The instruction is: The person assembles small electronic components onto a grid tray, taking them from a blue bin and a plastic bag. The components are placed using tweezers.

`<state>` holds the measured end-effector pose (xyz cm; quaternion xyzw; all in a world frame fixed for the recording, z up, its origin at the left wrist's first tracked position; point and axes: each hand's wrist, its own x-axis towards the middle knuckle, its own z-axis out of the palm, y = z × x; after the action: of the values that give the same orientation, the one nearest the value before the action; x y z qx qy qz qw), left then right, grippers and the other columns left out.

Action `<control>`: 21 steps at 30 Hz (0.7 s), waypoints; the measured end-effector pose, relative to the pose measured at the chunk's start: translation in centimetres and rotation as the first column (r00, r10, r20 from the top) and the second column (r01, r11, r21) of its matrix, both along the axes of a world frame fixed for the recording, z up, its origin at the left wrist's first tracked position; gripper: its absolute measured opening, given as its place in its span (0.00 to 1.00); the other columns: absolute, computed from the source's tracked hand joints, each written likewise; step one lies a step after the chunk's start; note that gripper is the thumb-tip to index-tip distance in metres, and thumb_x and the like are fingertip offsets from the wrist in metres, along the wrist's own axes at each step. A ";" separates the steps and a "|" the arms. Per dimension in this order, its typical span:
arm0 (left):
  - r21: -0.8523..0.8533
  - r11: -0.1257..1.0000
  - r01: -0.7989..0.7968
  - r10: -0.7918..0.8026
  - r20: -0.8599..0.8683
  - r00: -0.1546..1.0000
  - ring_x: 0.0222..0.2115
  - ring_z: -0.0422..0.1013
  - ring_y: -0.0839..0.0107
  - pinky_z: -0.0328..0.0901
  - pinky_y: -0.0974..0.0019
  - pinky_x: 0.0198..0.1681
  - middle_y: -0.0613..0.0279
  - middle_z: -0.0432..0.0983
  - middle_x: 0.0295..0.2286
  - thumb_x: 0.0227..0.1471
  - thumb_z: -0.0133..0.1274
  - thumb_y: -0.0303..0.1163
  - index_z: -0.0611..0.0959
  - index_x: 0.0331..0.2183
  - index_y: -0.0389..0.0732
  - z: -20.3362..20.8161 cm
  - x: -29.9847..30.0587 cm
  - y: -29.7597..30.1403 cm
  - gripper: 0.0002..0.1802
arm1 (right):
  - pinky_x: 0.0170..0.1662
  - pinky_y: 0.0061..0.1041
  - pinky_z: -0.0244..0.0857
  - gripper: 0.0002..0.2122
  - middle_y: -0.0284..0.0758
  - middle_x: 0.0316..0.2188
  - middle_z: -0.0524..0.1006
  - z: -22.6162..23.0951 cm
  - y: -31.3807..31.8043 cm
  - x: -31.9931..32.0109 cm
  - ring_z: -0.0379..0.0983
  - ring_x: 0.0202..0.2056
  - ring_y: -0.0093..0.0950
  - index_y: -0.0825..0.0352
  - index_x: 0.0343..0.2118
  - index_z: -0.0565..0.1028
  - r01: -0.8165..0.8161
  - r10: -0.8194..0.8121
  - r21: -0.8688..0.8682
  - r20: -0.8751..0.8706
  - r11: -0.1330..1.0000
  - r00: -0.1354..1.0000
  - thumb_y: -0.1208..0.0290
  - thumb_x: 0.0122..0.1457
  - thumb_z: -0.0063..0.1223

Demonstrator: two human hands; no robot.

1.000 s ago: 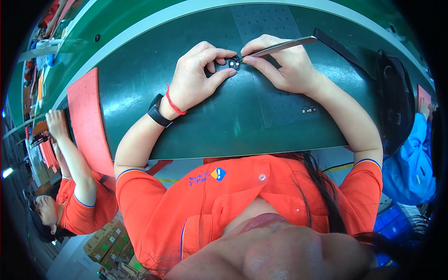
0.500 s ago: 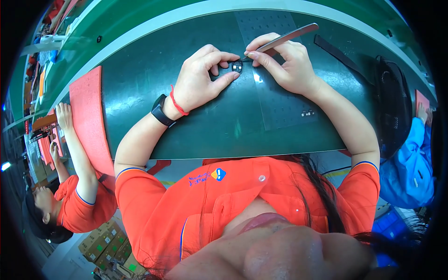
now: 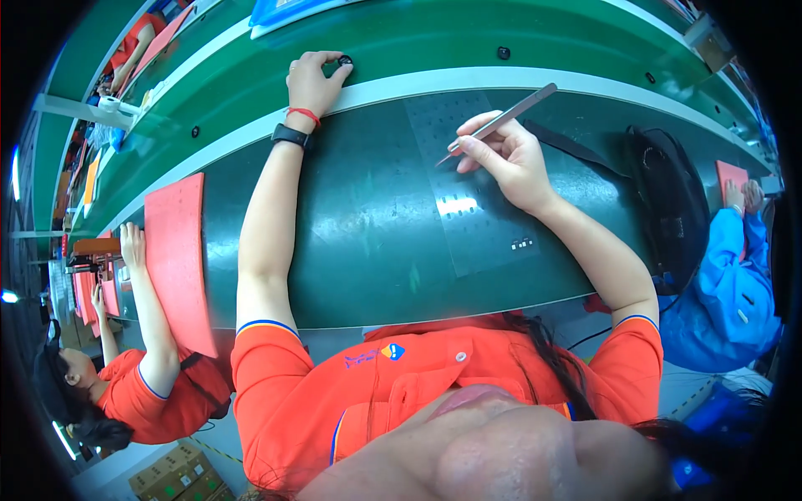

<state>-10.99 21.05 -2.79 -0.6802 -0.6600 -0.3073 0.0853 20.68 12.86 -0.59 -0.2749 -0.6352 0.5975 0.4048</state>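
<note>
My left arm is stretched far forward past the work table. The thumb and fingers of my left hand close round a small black round part on the green belt. Whether the part rests on the belt, I cannot tell. In my right hand a pair of metal tweezers is held like a pen, tips pointing down-left above a clear sheet on the table. A few tiny light pieces lie on the sheet's near part.
Another black part sits on the belt, right of my left hand. On the table's right lie a black strip and a black bag. A red mat covers the left end. Co-workers sit on both sides.
My left hand has carried the black part from the table forward and left to the belt. The right hand keeps the tweezers, now apart from the part. The view has shifted forward.
</note>
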 end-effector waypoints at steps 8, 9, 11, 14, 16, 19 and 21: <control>0.115 0.863 0.492 -0.488 -0.068 0.870 0.41 0.69 0.56 0.63 0.56 0.44 0.54 0.75 0.38 0.44 0.59 0.38 0.80 0.38 0.41 3.2 7.0 -6.5 0.17 | 0.38 0.19 0.69 0.07 0.37 0.31 0.76 0.2 -0.5 7.4 0.74 0.33 0.23 0.69 0.38 0.71 -0.153 0.163 -0.138 0.067 0.979 0.984 0.73 0.59 0.50; 0.031 0.795 0.606 -0.604 -0.054 0.795 0.42 0.68 0.57 0.62 0.57 0.45 0.54 0.74 0.39 0.43 0.60 0.38 0.79 0.38 0.40 3.9 9.1 -8.8 0.19 | 0.37 0.19 0.69 0.07 0.37 0.31 0.76 0.0 -0.9 8.0 0.75 0.32 0.23 0.69 0.38 0.71 -0.136 0.148 -0.129 0.085 0.982 0.985 0.73 0.59 0.50; -0.117 0.647 0.754 -0.759 -0.005 0.651 0.45 0.66 0.57 0.60 0.57 0.48 0.54 0.71 0.42 0.42 0.60 0.41 0.78 0.41 0.41 4.3 12.5 -12.8 0.24 | 0.37 0.19 0.70 0.08 0.37 0.31 0.76 -0.2 -1.0 8.8 0.75 0.32 0.23 0.69 0.38 0.71 -0.104 0.117 -0.121 0.108 0.987 0.987 0.73 0.59 0.50; -0.280 0.517 0.809 -0.840 0.015 0.542 0.48 0.64 0.57 0.57 0.55 0.50 0.53 0.65 0.47 0.42 0.57 0.50 0.74 0.47 0.44 3.7 15.1 -17.3 0.31 | 0.36 0.18 0.70 0.07 0.37 0.31 0.76 -0.2 -1.8 9.2 0.75 0.32 0.23 0.69 0.38 0.70 -0.121 0.139 -0.159 0.104 0.980 0.985 0.73 0.59 0.50; -0.346 0.494 0.797 -0.851 -0.005 0.525 0.52 0.59 0.57 0.55 0.54 0.52 0.53 0.62 0.50 0.44 0.54 0.53 0.72 0.49 0.46 3.2 16.3 -18.4 0.33 | 0.36 0.18 0.70 0.07 0.37 0.31 0.76 -0.4 -1.9 9.8 0.76 0.32 0.23 0.69 0.38 0.70 -0.222 0.248 -0.188 0.129 0.957 0.960 0.74 0.59 0.49; -0.342 0.467 0.815 -0.861 0.034 0.507 0.52 0.58 0.57 0.54 0.54 0.53 0.54 0.62 0.50 0.44 0.54 0.53 0.72 0.50 0.46 2.7 17.1 -18.8 0.33 | 0.36 0.18 0.70 0.06 0.35 0.31 0.75 -0.5 -2.2 10.1 0.75 0.32 0.21 0.70 0.37 0.71 -0.222 0.246 -0.170 0.142 0.960 0.959 0.74 0.59 0.49; -0.346 0.478 0.807 -0.864 -0.018 0.504 0.52 0.58 0.58 0.54 0.55 0.53 0.54 0.63 0.50 0.44 0.54 0.53 0.73 0.49 0.46 2.5 17.3 -18.8 0.32 | 0.36 0.18 0.70 0.06 0.35 0.30 0.75 -0.5 -2.3 10.1 0.75 0.32 0.21 0.70 0.37 0.71 -0.218 0.242 -0.156 0.153 0.963 0.958 0.75 0.58 0.50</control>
<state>6.35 2.24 -0.28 -0.9458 -0.2686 -0.1417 -0.1153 30.75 10.57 -1.11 -0.2766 -0.6525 0.6572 0.2566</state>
